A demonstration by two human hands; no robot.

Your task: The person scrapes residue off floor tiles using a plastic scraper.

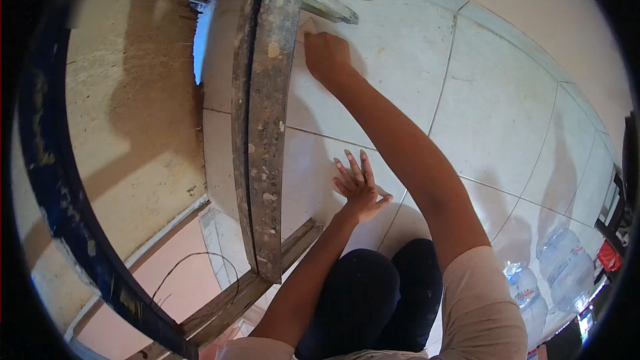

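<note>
My left hand (361, 191) lies flat on the white tiled floor (373, 87), fingers spread, with nothing in it. Farther forward, my right hand (327, 57) is closed in a fist beside the wooden frame. A small pale piece, perhaps paper or cloth (307, 27), pokes out at its fingers; its kind is not clear. The paint-spotted wooden frame (272, 127) rises just left of both hands, and one of its bars (333, 8) passes above my right hand.
Two clear plastic bottles (527, 297) (567, 263) are at the lower right, near a red item (607, 256). A dark blue curved bar (73, 227) and a thin bent wire (193, 255) are on the left. A pale wall (533, 7) borders the floor.
</note>
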